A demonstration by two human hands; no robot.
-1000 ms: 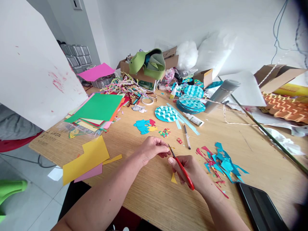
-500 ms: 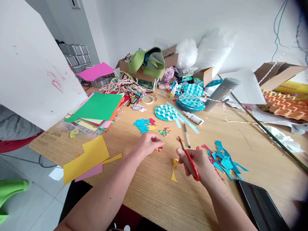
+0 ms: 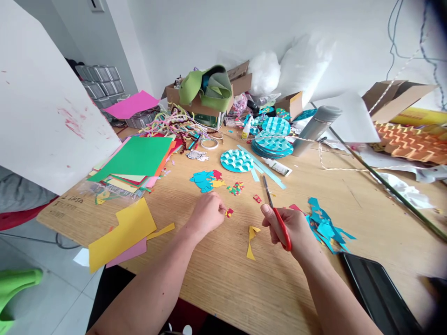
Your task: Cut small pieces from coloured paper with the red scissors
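My left hand point(image 3: 208, 211) rests low over the table with its fingers drawn together beside a few small red and yellow paper pieces point(image 3: 229, 213). Whatever those fingertips may pinch is hidden. In my right hand point(image 3: 296, 229) is a pair of scissors point(image 3: 284, 235) with red handles, its blades pointing away from me. Small red paper bits point(image 3: 257, 198) lie left of the blades, and a yellow paper scrap point(image 3: 250, 244) is between my hands. Beyond my left hand are blue, red and yellow fish-shaped cutouts point(image 3: 202, 180) and a cluster of tiny coloured bits point(image 3: 236, 188).
Yellow paper point(image 3: 122, 232) and a stack topped by a green sheet point(image 3: 139, 158) lie left. Blue scraps point(image 3: 324, 225) and a phone point(image 3: 377, 288) are on the right. Farther back stand a woven blue disc point(image 3: 236, 160), a glue bottle point(image 3: 278, 166) and a grey flask point(image 3: 317, 128).
My left fingers have curled down closer beside the small red and yellow pieces. The scissors have swung away from the red bits, which now show more clearly. The whole view has shifted slightly.
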